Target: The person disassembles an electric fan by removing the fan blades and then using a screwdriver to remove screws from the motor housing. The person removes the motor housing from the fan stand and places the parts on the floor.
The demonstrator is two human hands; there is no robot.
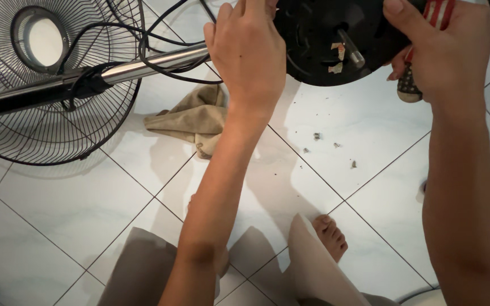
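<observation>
Both hands grip the black fan motor housing [336, 39]; right hand [446, 54] also pinches a red-striped screwdriver [423, 51], above scattered screws [333, 148].

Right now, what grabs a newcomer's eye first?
Both hands at top: left hand grips the black round fan housing, right hand holds a red-striped screwdriver handle beside it. At left, a wire fan guard lies on the tiled floor under a chrome pole; a tan rag lies centre.

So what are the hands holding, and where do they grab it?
The left hand grips the black round fan part by its left edge. The right hand holds its right edge, plus a red-and-white striped tool handle.
</observation>
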